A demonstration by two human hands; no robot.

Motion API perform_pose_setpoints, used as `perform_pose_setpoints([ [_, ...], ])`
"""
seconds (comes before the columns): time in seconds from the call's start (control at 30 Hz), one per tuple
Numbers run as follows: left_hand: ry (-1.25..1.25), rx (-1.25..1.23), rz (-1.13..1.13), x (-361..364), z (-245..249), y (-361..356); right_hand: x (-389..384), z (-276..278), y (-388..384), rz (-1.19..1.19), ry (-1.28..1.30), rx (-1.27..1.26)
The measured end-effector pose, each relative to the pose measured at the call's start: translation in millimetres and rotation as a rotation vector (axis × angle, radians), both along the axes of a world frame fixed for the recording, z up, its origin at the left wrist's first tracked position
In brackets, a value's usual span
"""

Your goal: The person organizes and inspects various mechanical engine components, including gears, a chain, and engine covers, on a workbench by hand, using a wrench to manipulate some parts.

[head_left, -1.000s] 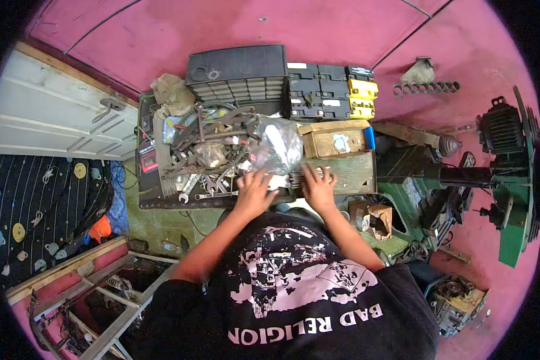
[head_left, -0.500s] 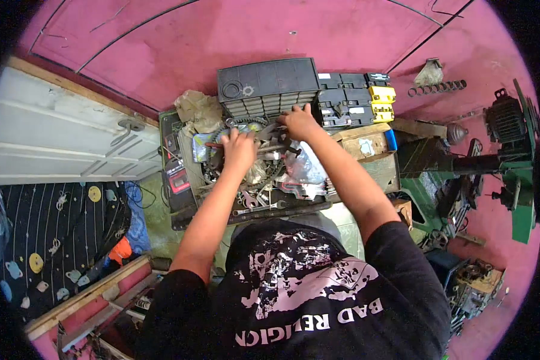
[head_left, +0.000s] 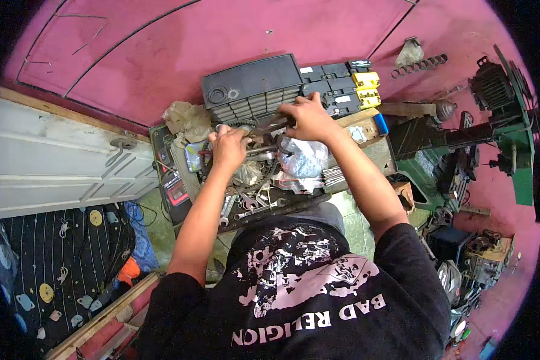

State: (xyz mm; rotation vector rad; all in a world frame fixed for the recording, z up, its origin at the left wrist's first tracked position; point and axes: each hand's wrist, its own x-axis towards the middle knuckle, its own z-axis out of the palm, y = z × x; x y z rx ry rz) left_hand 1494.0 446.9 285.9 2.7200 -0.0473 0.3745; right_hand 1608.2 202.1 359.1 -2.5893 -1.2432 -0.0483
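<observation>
My left hand (head_left: 228, 149) reaches into a cluttered heap of tools and parts, its fingers curled down over dark metal pieces; what they grip is hidden. My right hand (head_left: 311, 120) is bent, thumb and fingers closing on a dark flat piece (head_left: 271, 125) that stretches toward the left hand. Below that piece lies a long metal tool (head_left: 263, 151). A clear plastic bag (head_left: 304, 161) rests under my right wrist. Closer to my body are several wrenches (head_left: 259, 211), and a blue-and-yellow packet (head_left: 194, 157) lies left of my left hand.
A black drawer cabinet (head_left: 252, 81) stands against the pink wall, beside black cases and yellow boxes (head_left: 367, 90). At right are a cardboard box (head_left: 355, 133) and a green drill press (head_left: 515, 147). A white door (head_left: 60, 156) is at left.
The view has shifted, so the bench appears slightly lower and further left. Both hands stay over the heap; the dark piece beside my right hand shows more plainly.
</observation>
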Motion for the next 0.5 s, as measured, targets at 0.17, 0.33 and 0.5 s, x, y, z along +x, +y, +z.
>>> perform_pose_setpoints([
  [0.17,-0.142,-0.109,-0.039,4,43,-40,-34,53,-46,-0.046,0.030,0.313],
  [0.33,-0.234,-0.197,-0.124,22,71,-111,-55,74,-109,-0.102,-0.178,0.434],
  [0.5,-0.236,-0.320,-0.279,74,89,-233,-42,89,-218,-0.270,-0.465,0.409],
])
